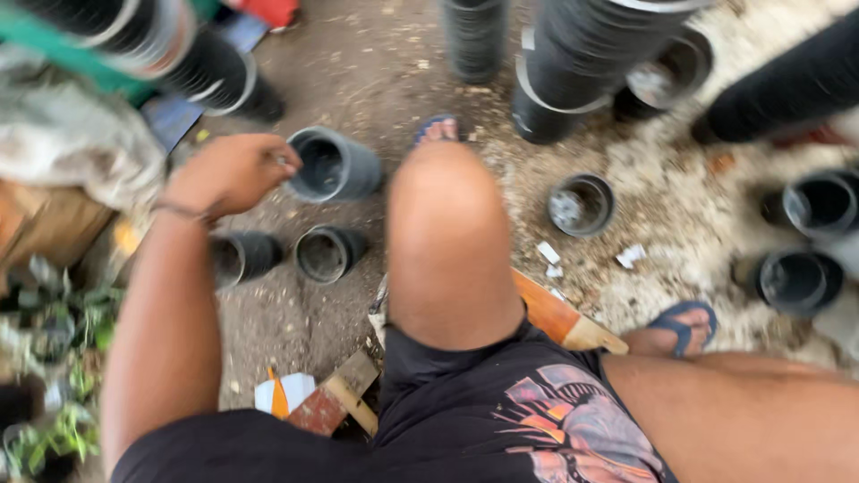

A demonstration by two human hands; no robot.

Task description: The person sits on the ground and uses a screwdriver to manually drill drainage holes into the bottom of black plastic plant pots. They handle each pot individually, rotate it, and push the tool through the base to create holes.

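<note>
- The left hand (231, 172) was curled at the rim of a grey plastic pot (334, 165), fingers pinched together on the near edge; the blur made it hard to say how firmly it gripped, but it looked clamped on the rim.
- The grey plastic pot lay tipped on its side, mouth toward the camera, directly right of the hand and touching it, probably tilted that way because it was held by the rim alone.
- The right hand was not in view.
- Just below the hand, two black pots (286, 255) lay on their sides on the dirt, side by side, near the forearm.
- The person's knee (445, 237) rose between the grey pot and another small black pot (581, 205) standing upright with pale matter inside.
- Further out, stacks of black pots (573, 54) leaned in along the top edge, likely nested to save room.
- More open black pots (801, 241) sat at the right, well apart from the hand.
- Green seedlings (54, 376) crowded the left edge.
</note>
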